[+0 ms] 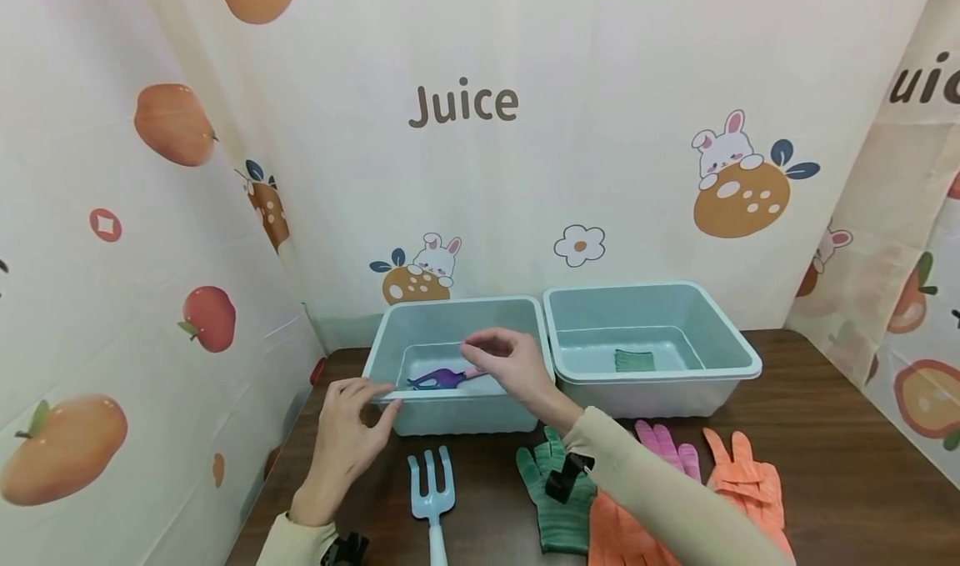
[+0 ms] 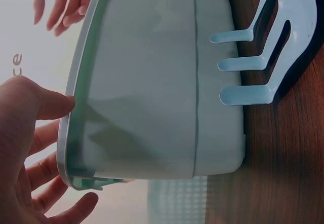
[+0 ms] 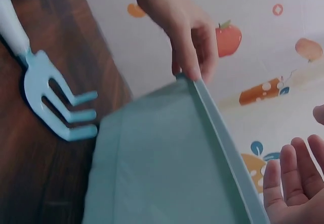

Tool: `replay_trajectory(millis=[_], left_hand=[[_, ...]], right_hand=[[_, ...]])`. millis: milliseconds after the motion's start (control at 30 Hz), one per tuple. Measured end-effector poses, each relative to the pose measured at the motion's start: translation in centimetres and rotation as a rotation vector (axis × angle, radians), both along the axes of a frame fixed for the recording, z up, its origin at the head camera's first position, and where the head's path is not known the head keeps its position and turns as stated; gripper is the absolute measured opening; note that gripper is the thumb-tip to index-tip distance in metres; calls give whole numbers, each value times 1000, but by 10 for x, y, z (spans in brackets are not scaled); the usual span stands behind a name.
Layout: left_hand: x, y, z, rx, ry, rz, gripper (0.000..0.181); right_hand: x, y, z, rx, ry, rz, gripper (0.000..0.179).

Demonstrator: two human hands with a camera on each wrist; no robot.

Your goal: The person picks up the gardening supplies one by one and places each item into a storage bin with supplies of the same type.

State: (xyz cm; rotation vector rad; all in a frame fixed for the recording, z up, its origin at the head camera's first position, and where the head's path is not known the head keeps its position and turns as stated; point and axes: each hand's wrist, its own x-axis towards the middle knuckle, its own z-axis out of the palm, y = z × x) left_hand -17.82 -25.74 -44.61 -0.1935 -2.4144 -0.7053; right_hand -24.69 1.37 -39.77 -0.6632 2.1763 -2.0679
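My left hand (image 1: 348,433) grips the front left corner of the left light blue plastic bin (image 1: 465,412), its thumb against the rim in the left wrist view. Over that bin hovers my right hand (image 1: 517,370), fingers loosely bent with nothing visible between them; the right wrist view shows its fingers (image 3: 291,178) spread beside the rim. Inside the bin lies a purple tool with a pink handle (image 1: 442,378), partly hidden behind the right hand. A light blue garden hand fork (image 1: 432,499) rests on the table in front, tines toward the bin.
A second light blue bin (image 1: 652,391) stands to the right, with a green ribbed fabric piece (image 1: 634,361) in it. On the brown table (image 1: 825,433) lie a green glove (image 1: 558,503), a pink glove (image 1: 663,445) and orange gloves (image 1: 753,487), partly under the right forearm. A printed curtain (image 1: 525,199) hangs behind.
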Motion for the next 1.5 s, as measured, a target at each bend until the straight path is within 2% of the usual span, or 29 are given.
replay_trajectory(millis=[267,533,733,1100,1300,1500], left_hand=[[0,0,1,-1,17,-7,21],[1,1,0,11,18,-9,20],[0,1,-1,12,21,-11,21],[-1,1,-2,4,37,-10,21],[0,2,-2,2,41,-9,21],[0,2,-2,7,32,-6,22]], right_hand=[[13,-2,-2,10,62,53,28],[26,-1,-6,10,52,92,27],[33,0,-9,34,97,92,21],[44,-1,-19,10,113,108,20],[46,-3,-29,19,108,155,22],[49,-5,-39,26,56,205,22]])
